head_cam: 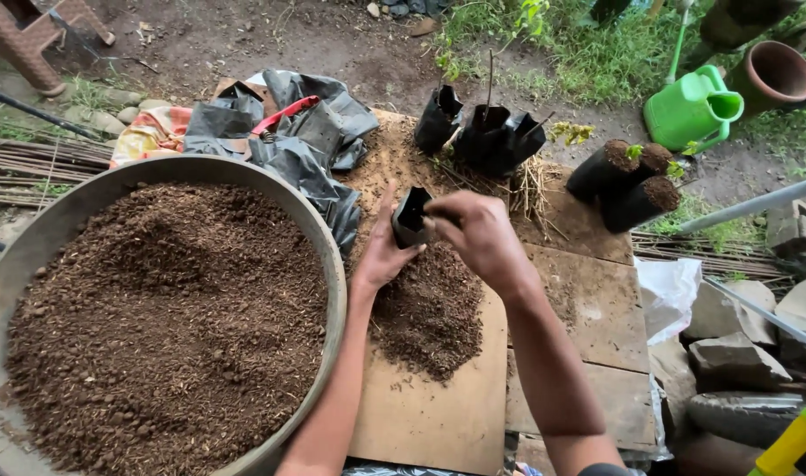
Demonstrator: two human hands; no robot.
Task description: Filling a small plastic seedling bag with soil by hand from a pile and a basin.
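My left hand (384, 249) cups a small black plastic nursery bag (410, 215) from its left side and holds it upright over a heap of brown soil (429, 308) on a wooden board (438, 414). My right hand (478, 236) is closed at the bag's open mouth, fingers pinched over the rim; I cannot tell whether soil is in them. Left of my arms stands a big round metal basin (332, 264) full of the same brown soil.
Behind the hands lie empty black bags (491, 137) and a pile of black plastic (306, 141). Three filled bags (628, 181) stand at the right, near a green watering can (692, 107) and a clay pot (773, 75). Stones (738, 353) lie at the right edge.
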